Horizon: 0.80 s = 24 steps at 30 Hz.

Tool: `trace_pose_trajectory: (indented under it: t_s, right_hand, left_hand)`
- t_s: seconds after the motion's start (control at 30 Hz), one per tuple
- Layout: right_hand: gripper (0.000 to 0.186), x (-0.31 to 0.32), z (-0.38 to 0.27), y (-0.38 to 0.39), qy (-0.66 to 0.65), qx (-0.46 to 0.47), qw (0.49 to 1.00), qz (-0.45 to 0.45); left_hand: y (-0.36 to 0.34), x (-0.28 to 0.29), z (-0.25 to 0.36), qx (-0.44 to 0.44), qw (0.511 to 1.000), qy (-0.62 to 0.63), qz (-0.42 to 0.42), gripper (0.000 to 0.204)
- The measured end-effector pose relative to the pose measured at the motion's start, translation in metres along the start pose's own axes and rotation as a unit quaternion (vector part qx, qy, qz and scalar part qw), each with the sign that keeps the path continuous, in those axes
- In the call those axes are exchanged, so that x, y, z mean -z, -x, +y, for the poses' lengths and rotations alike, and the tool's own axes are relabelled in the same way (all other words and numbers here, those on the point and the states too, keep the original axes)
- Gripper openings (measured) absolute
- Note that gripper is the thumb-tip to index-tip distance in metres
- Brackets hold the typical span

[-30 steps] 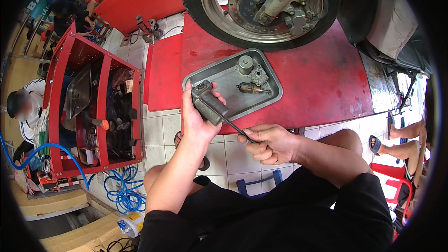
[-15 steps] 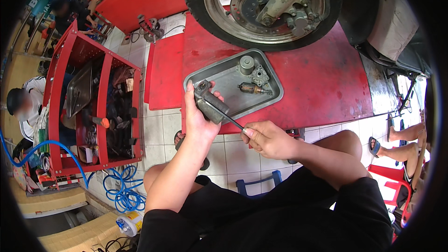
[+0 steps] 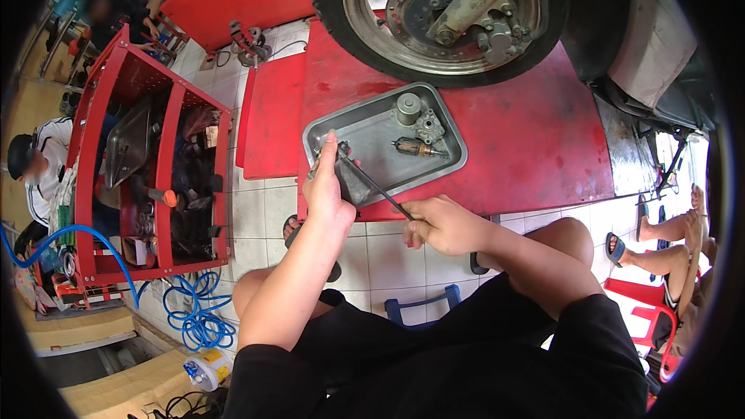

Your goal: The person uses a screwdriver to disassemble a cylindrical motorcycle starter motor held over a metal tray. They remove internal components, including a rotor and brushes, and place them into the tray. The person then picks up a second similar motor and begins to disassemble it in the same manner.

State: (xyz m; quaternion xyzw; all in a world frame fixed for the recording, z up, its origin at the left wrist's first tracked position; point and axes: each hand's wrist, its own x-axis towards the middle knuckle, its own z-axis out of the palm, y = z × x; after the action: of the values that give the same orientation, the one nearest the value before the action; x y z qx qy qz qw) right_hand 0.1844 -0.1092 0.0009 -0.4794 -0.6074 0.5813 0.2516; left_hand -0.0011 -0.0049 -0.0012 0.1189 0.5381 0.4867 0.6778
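in the head view, the left hand (image 3: 328, 195) is curled around a dark grey cylindrical metal housing (image 3: 355, 188), held over the near left edge of a metal tray (image 3: 372, 128). the right hand (image 3: 445, 225) is closed on the near end of a thin dark rod (image 3: 380, 188), which slants across the housing toward the left thumb; whether its tip touches is unclear. in the tray lie a metal canister (image 3: 408, 109), a flanged casting (image 3: 428, 126) and a motor armature (image 3: 414, 147). the tray rests on a red surface (image 3: 535, 147), near a motorcycle wheel (image 3: 339, 35).
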Motion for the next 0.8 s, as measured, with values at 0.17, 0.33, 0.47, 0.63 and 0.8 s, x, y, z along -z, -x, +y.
trace_pose_trajectory:
  t_s: [0.17, 0.33, 0.47, 0.63, 0.8]
  right_hand:
    - [0.03, 0.012, -0.011, -0.001, 0.073, -0.041, 0.996, -0.04]
    - [0.032, 0.006, -0.022, -0.003, 0.072, -0.052, 0.994, -0.056]
    - [0.042, -0.006, 0.014, -0.008, -0.14, 0.002, 0.986, -0.087]
    - [0.056, 0.007, -0.014, -0.005, -0.25, -0.072, 0.95, -0.173]
    - [0.05, 0.013, -0.015, -0.011, -0.114, -0.097, 0.968, -0.202]
  left_hand:
    - [-0.002, 0.006, -0.005, 0.021, 0.998, -0.058, -0.017, 0.04]
    - [-0.002, 0.006, 0.0, 0.046, 0.998, -0.042, -0.026, 0.042]
    - [-0.004, 0.005, 0.0, 0.061, 0.996, -0.048, -0.038, 0.043]
    - [-0.002, 0.009, 0.002, 0.081, 0.995, -0.041, -0.051, 0.045]
    - [-0.001, 0.008, 0.003, 0.086, 0.994, -0.048, -0.052, 0.047]
